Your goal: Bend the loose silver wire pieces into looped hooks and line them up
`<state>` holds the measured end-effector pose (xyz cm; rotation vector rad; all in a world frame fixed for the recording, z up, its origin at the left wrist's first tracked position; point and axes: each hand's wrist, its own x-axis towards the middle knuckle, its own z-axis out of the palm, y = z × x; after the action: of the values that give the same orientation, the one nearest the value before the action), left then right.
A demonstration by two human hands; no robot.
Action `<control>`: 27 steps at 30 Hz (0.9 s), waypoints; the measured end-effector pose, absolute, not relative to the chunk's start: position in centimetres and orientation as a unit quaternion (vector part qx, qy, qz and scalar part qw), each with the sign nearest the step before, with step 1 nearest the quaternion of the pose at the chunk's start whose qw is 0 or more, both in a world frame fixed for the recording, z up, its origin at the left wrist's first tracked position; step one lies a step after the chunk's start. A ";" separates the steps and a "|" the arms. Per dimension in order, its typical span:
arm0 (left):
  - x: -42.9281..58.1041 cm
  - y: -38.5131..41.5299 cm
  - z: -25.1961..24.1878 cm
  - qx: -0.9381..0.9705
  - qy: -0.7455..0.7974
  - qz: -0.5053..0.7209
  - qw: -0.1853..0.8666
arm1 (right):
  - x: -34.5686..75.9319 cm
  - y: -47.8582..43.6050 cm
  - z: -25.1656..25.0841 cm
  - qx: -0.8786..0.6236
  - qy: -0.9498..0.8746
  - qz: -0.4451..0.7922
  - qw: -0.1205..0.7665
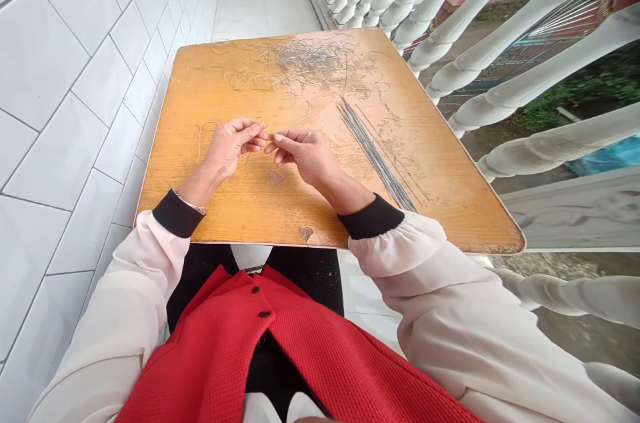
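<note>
Head view: a person's left hand (229,151) and right hand (306,158) meet fingertip to fingertip above a wooden tabletop (453,200), both closed in a tight pinch on what appears to be a short piece of fine wire (267,136). The strand is too thin to follow into either grip, so its full length and shape cannot be made out. It is held in the air over the middle of the table.

Just left of the hands lie loose wire loops (193,131), while a tangled heap of wire (310,63) spreads across the far part of the table. To the right, a sheaf of straight metal rods (373,153) runs down toward the black cuff (371,217) of the person's right sleeve. A metal bangle (189,202) circles the left wrist.

The main risk appears to lie in the pinch: any slackening could let so slight a piece slip and vanish among the similar strands on the table. Its ends may also prick the fingertips. The right cuff sits close enough to the rods that a careless shift of the arm could snag or scatter them. Pieces sliding off the table's right edge could drop beside the white balusters (500,70), where they would be hard to recover.
</note>
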<state>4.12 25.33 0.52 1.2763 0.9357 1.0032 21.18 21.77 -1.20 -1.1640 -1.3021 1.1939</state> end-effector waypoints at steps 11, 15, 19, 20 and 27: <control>2.8 25.5 1.3 0.593 0.362 0.422 0.582 | 21.5 22.1 -1.2 -0.496 -0.536 0.418 0.541; 2.8 25.5 1.4 0.608 0.318 0.414 0.598 | 21.3 22.0 -1.4 -0.543 -0.564 0.322 0.532; 3.4 25.5 0.8 0.605 0.339 0.402 0.598 | 21.4 22.0 -1.8 -0.547 -0.597 0.264 0.523; 3.5 25.5 0.7 0.602 0.349 0.403 0.594 | 21.4 21.9 -1.8 -0.548 -0.602 0.260 0.520; 4.0 25.6 0.3 0.582 0.366 0.418 0.594 | 20.5 21.3 -1.0 -0.548 -0.617 0.309 0.472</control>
<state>3.96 25.56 0.33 1.3512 0.8513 0.9704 20.50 21.33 -0.96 -1.3422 -1.5100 0.7569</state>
